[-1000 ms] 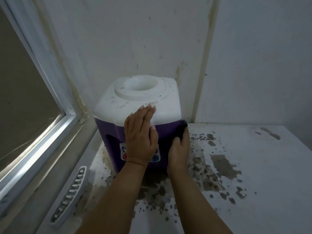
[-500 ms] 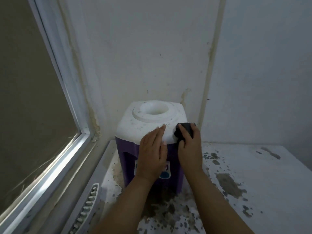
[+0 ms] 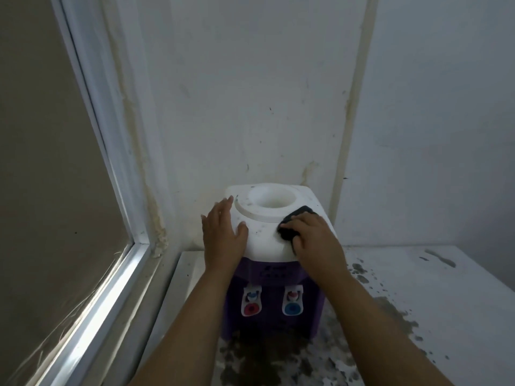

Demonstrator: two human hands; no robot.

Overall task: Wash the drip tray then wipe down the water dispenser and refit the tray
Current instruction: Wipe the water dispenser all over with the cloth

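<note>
A small water dispenser (image 3: 267, 277) with a purple body and a speckled white top stands in the corner on a stained white counter (image 3: 446, 288). A red tap and a blue tap show on its front. My left hand (image 3: 223, 235) rests flat, fingers straight, on the left side of the white top. My right hand (image 3: 315, 238) presses a dark cloth (image 3: 292, 224) onto the right side of the top, beside the round bottle opening (image 3: 271, 201). The drip tray is out of view.
A window (image 3: 55, 190) with a white frame runs along the left, with a ledge below it. White walls close in behind and to the right of the dispenser. Dark flaked stains (image 3: 384, 316) cover the counter in front and to the right.
The view tilted up, dropping the white slotted tray at lower left out of frame. My right hand carried the cloth from the purple side up onto the white top. My left hand shifted left.
</note>
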